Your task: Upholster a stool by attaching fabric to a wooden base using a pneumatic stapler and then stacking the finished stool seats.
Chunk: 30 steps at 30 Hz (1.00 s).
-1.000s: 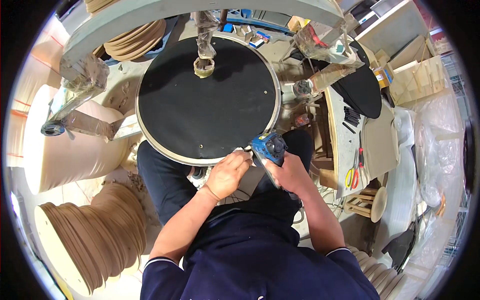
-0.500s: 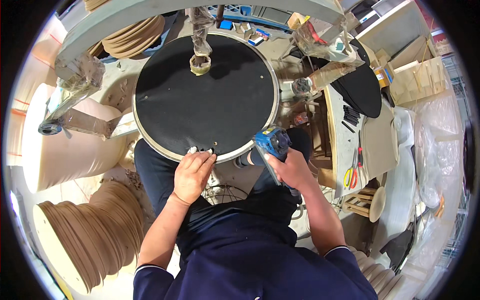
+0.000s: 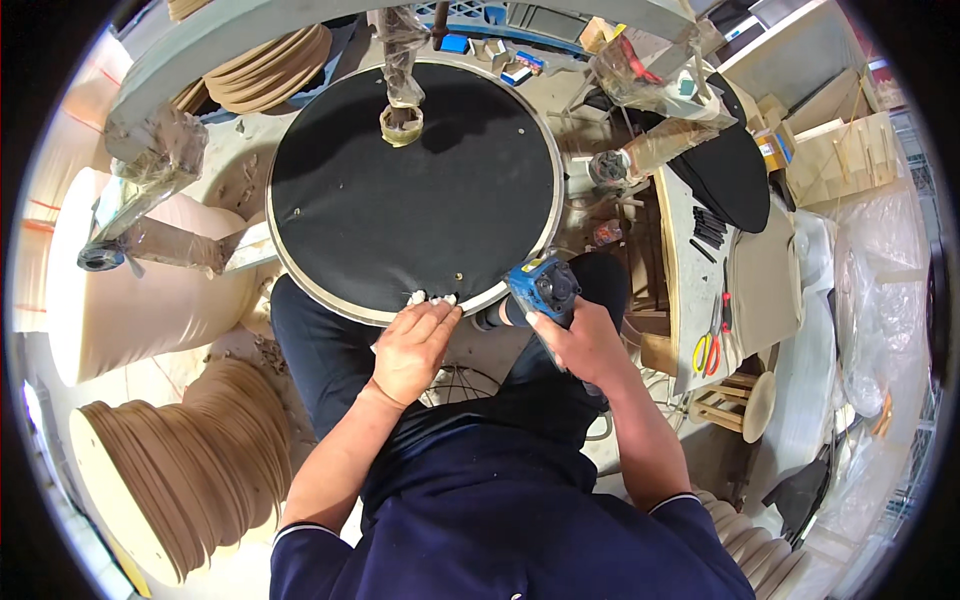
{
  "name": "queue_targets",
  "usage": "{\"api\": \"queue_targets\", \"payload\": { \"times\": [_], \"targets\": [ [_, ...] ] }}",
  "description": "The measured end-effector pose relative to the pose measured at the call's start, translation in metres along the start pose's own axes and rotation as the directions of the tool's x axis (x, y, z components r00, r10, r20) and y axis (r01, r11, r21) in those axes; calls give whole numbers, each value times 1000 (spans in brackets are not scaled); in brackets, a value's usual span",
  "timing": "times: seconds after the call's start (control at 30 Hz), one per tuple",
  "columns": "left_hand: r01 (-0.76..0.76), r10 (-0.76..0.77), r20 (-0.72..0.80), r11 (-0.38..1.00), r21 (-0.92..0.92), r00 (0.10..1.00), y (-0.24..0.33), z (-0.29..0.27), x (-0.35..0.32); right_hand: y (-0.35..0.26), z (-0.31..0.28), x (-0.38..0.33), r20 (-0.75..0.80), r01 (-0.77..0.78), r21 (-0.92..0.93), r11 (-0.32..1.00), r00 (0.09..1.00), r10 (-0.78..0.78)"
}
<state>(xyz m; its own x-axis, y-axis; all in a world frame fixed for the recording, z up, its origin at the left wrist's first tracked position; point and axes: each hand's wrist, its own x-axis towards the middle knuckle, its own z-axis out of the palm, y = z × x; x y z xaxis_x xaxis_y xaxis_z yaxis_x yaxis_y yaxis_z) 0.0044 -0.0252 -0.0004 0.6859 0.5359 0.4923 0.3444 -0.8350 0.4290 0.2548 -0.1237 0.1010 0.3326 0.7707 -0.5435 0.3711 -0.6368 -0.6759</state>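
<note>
A large round panel (image 3: pixel 410 200) covered in black fabric, with a pale rim, lies before me above my knees. My left hand (image 3: pixel 415 343) is at its near edge, fingers pressed together over the rim and closed on the black fabric's edge. Whitish coverings (image 3: pixel 417 298) show at the fingertips; the thumb is mostly hidden. In my right hand (image 3: pixel 588 345) is a blue staple gun (image 3: pixel 545 284), its head close to the panel's near right rim. My fingers wrap its handle, and whether the nose touches the rim I cannot tell.
A wrapped post (image 3: pixel 402 80) comes down over the panel from a grey frame (image 3: pixel 380 12). To the right, a bench (image 3: pixel 683 280) carries scissors (image 3: pixel 707 352), black strips (image 3: pixel 709 228) and black fabric rounds (image 3: pixel 735 180). Stacked wooden discs (image 3: pixel 190 460) stand at the lower left.
The panel has turned a little counterclockwise, its near marks shifting right. My left hand has moved right along the rim with it, closer to the staple gun, which has barely moved.
</note>
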Motion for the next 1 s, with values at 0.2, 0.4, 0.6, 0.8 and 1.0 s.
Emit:
{"api": "queue_targets", "payload": {
  "times": [0.2, 0.4, 0.6, 0.8, 1.0],
  "targets": [
    [-13, 13, 21, 1000, -22, 1000, 8, 13, 3, 6, 9, 3, 35, 55, 76, 996, 998, -58],
    [-22, 34, 51, 975, -220, 998, 6, 18, 6, -4, -3, -3, -12, -53, 100, 994, 998, 55],
    [70, -68, -25, 996, 61, 997, -27, -33, -1, 23, -7, -22, -94, -7, 219, 976, 995, 28],
    [13, -15, 15, 989, 145, 1000, -44, -47, 2, 16, 0, -31, -65, 19, 273, 962, 998, -1],
    [-74, 74, 4, 991, 108, 997, -39, -38, 8, 23, 10, -28, -34, 12, 260, 966, 999, -3]
  ]
}}
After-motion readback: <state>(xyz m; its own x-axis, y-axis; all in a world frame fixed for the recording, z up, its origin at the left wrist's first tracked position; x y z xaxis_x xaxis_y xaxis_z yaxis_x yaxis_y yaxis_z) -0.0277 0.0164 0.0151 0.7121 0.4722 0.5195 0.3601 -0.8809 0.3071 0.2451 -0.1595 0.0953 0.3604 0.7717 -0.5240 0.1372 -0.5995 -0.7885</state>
